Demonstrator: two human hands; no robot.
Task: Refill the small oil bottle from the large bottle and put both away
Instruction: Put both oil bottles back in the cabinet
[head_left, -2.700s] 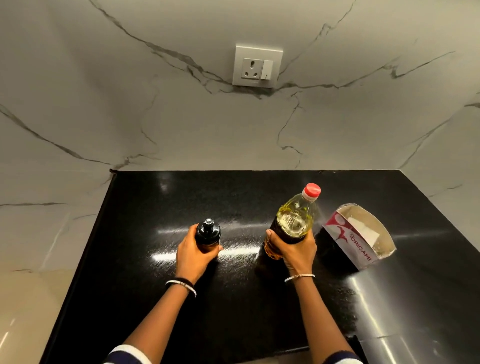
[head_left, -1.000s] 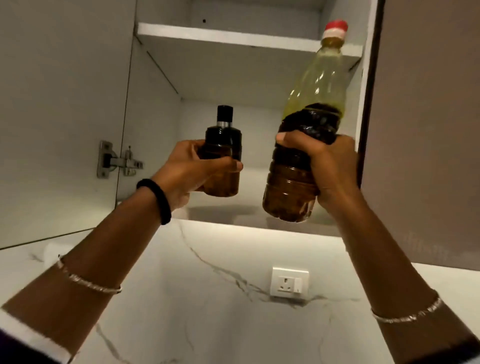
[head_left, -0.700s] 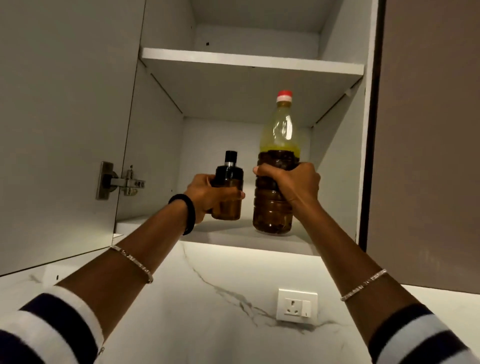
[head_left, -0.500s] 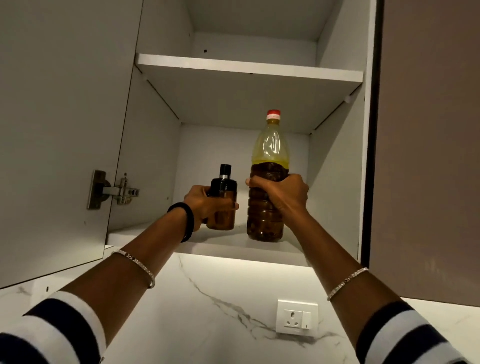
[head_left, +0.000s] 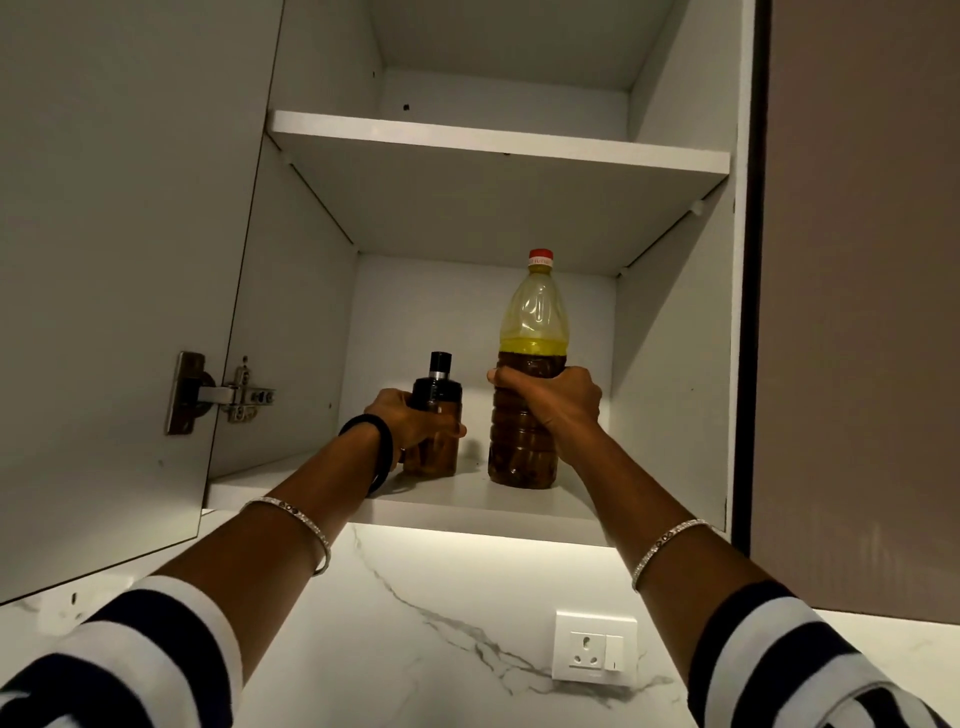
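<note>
1. The small bottle (head_left: 436, 392) is gripped round its body by the left hand (head_left: 408, 423), and the large bottle (head_left: 523, 457) is gripped at mid-height by the right hand (head_left: 553, 402), with fingers curled round each.
2. Both bottles appear to be set on the shelf (head_left: 467, 506), the small one toward its left and the large one near its middle. They are close but apart.
3. The grips are judged to steady each bottle while it is put away.
4. Each long axis stands upright from the shelf, caps up.
</note>
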